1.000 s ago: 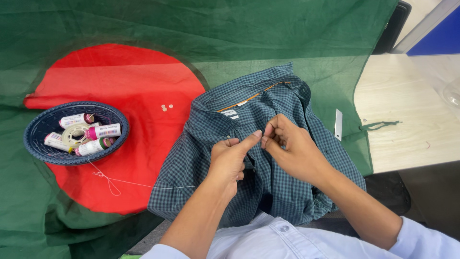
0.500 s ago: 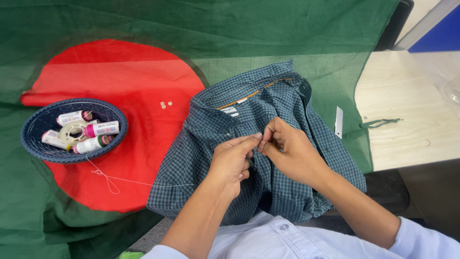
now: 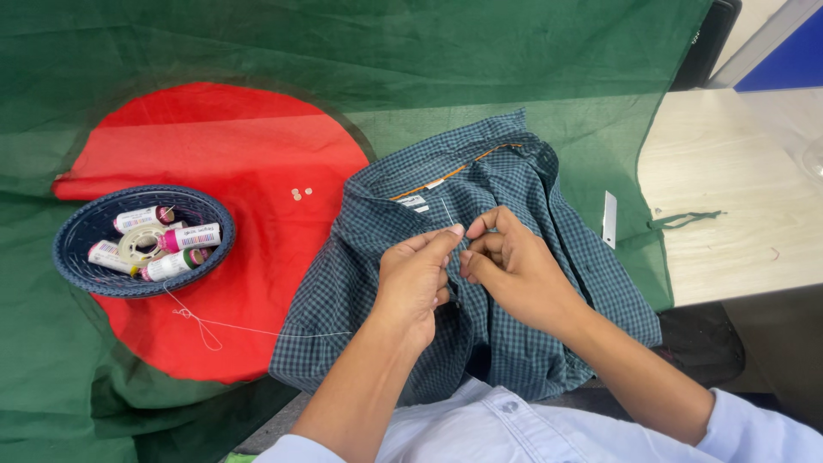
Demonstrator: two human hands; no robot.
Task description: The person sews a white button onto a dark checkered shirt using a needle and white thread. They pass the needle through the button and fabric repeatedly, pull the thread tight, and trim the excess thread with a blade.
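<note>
Both hands meet over the checked shirt [image 3: 506,326] lying right of the basket [image 3: 81,236], the left hand [image 3: 413,279] pinching a thin needle, the right hand [image 3: 506,266] pinching the cloth: mid-stitch, I judge, needing a steady pull.

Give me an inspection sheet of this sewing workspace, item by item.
Surface: green cloth with a red disc covers a pale wooden table.
Job's things: checked shirt lies spread, collar away from the person; a thin needle sticks up by the fingertips.
Clutter: dark blue basket holding thread spools and a tape roll; small buttons on the red disc; white blade at the cloth edge.
Grippers: left hand and right hand pinch at the shirt front, fingers close together.
Cables: none; a loose white thread runs from the basket to the shirt.
Surroundings: blue panel at the upper right.
</note>
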